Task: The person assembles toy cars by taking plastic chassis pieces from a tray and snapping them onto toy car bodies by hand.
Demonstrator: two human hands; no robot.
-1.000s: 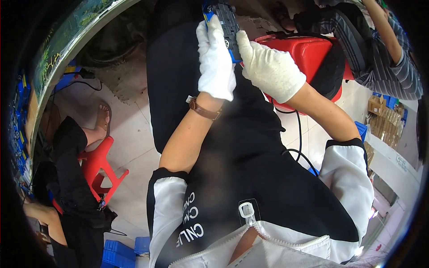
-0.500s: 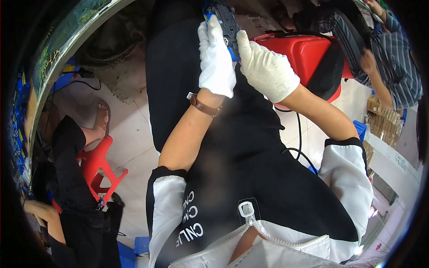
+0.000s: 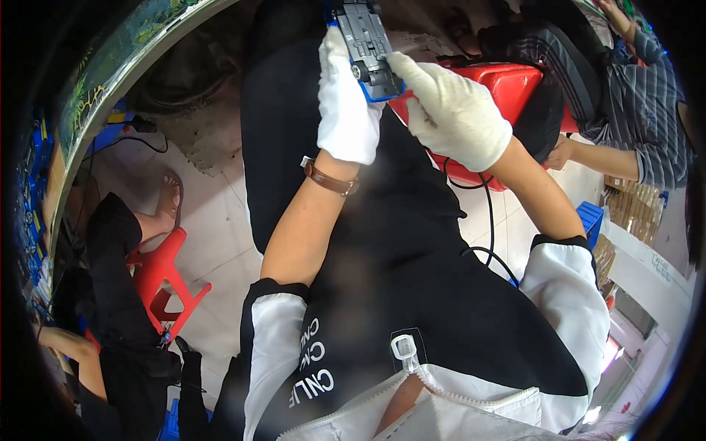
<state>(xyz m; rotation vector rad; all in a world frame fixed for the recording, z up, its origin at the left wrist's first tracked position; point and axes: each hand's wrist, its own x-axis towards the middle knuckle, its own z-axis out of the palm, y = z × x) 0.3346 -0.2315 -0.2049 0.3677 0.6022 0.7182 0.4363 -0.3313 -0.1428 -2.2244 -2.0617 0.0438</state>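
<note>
A blue toy car (image 3: 365, 40) lies upside down at the top middle, its grey underside toward me. The top edge cuts off its far end. My left hand (image 3: 347, 110), in a white glove, is closed round the car's left side. My right hand (image 3: 460, 110), in a cream-white glove, is at the car's right side. Its index finger stretches out to the underside near a wheel (image 3: 359, 71). The thumb stands apart from that finger, and the other fingers are partly hidden. I see nothing held in the right hand.
A red stool (image 3: 507, 92) stands at the upper right, beside a person in a striped shirt (image 3: 643, 103). Black cable (image 3: 491, 213) hangs below it. Another person sits at the left on a red stool (image 3: 165, 283). A table edge (image 3: 140, 62) curves across the upper left.
The toy car has tilted so its underside faces me more fully. My right hand has shifted slightly right, its index finger now over the underside. The person at the right has lowered a hand.
</note>
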